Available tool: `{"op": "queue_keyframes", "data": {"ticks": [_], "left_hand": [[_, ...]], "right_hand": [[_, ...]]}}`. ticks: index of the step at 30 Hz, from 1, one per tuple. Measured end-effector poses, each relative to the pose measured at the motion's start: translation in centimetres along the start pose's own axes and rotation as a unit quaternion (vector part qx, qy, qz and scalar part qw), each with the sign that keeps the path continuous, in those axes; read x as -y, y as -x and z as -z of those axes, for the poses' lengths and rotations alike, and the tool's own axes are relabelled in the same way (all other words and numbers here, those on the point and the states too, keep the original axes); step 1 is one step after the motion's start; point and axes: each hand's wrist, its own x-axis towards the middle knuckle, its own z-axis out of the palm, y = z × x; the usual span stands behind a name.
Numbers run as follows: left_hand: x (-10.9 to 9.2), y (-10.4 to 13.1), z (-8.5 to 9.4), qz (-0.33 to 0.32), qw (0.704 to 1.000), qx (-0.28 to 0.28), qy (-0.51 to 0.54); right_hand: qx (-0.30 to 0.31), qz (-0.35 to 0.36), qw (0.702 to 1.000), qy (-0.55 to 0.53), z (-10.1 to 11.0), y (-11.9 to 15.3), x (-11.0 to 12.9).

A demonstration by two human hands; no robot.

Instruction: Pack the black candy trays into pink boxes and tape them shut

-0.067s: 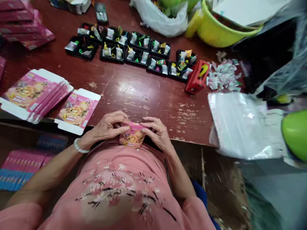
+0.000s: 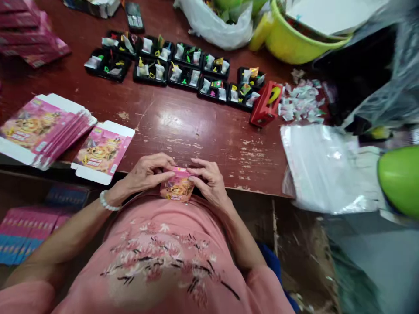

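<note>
Pink box (image 2: 176, 187) was right in front of the wearer's shirt (image 2: 163, 248), at the table's near edge; couldn't tell if it touched the shirt. Printed front faced up twd cam. L hand (image 2: 155, 172) gripped the upper L corner, thumb in front, fingers behind. R hand (image 2: 207, 176) gripped the upper R side, thumb on the front, fingers curled over the top edge. So both hands closed on the box, approx level w/ each other. Bottom edge free of fingers.

Step in hand looked like working the box's top edge (judgement; flap detail too small to tell). Doing it well prob. meant even pressure L & R, corners kept square, thumbs light so the thin card didn't buckle. Uneven push could've creased a panel or skewed the top.

Bit farther, on the L: single flat carton (image 2: 101, 150), then carton stack (image 2: 36, 126) just beside it, white flaps sticking out. On the R: clear bags (image 2: 317, 165). Beyond, mid-table (image 2: 183, 139): red tape dispenser (image 2: 266, 104), small sachets (image 2: 299, 102) next to it, black trays (image 2: 149, 82) w/ small items. Farthest: yellow basin (image 2: 291, 54), white plastic bag (image 2: 225, 37).
</note>
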Motion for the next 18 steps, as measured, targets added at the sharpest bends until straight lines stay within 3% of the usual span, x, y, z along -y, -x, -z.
{"op": "queue_keyframes", "data": {"ticks": [2,4,6,8,10,13,15,18], "left_hand": [[-0.3,0.0,-0.5,0.030,0.999,-0.009,0.016],[-0.7,-0.1,-0.8,0.062,0.997,-0.019,0.031],[-0.8,-0.1,-0.9,0.076,0.995,-0.028,0.048],[-0.7,0.0,-1.0,0.082,0.993,-0.039,0.070],[-0.4,0.0,-1.1,0.089,0.992,-0.038,0.086],[-0.1,-0.1,-1.2,0.103,0.989,-0.028,0.102],[0.0,-0.3,-1.2,0.111,0.987,-0.026,0.111],[0.0,-0.4,-1.2,0.119,0.985,-0.025,0.123]], "right_hand": [[-0.012,-0.006,1.000,0.006,-0.1,0.1,0.4],[-0.044,-0.024,0.999,-0.014,1.7,-0.8,-0.2],[-0.158,-0.064,0.985,0.002,5.6,-2.8,-1.8],[-0.316,-0.125,0.937,0.082,10.8,-5.7,-4.1],[-0.388,-0.216,0.886,0.135,15.9,-8.9,-6.5],[-0.349,-0.304,0.881,0.095,20.4,-12.6,-9.2],[-0.323,-0.324,0.888,0.051,21.1,-14.0,-10.3],[-0.309,-0.355,0.881,-0.039,20.6,-14.9,-10.9]]}}
